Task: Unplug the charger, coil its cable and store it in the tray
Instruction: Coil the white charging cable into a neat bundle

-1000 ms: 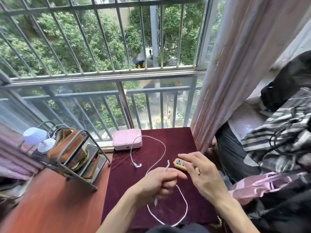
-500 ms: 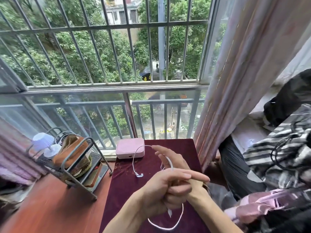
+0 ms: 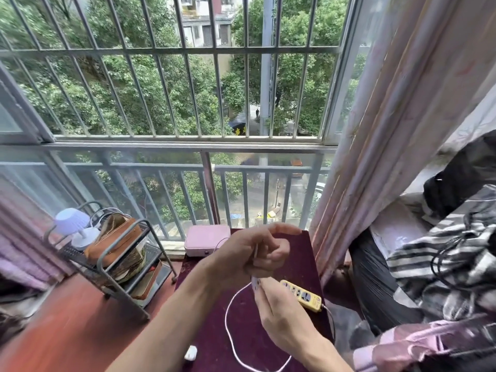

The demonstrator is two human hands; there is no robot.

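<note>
A thin white charger cable (image 3: pixel 230 312) loops over the dark red table (image 3: pixel 303 267). My left hand (image 3: pixel 249 253) is raised above the table, its fingers curled round a stretch of the cable and the index finger pointing right. Just below it, my right hand (image 3: pixel 279 315) pinches the same cable. The white charger plug (image 3: pixel 191 353) lies on the table's near left edge. A yellow power strip (image 3: pixel 302 294) rests to the right of my hands with nothing plugged in. A pink box (image 3: pixel 206 238) sits at the table's far edge.
A metal wire rack (image 3: pixel 118 264) with a brown bag and a small white lamp (image 3: pixel 73 226) stands on the left. A pink curtain (image 3: pixel 381 146) hangs at the right, beside piled striped bedding (image 3: pixel 445 264). Window bars close off the far side.
My left hand rose and the right hand dropped below it, drawing the cable into a shorter loop. The cable end that lay near the pink box is gone from there. The camera tilted up.
</note>
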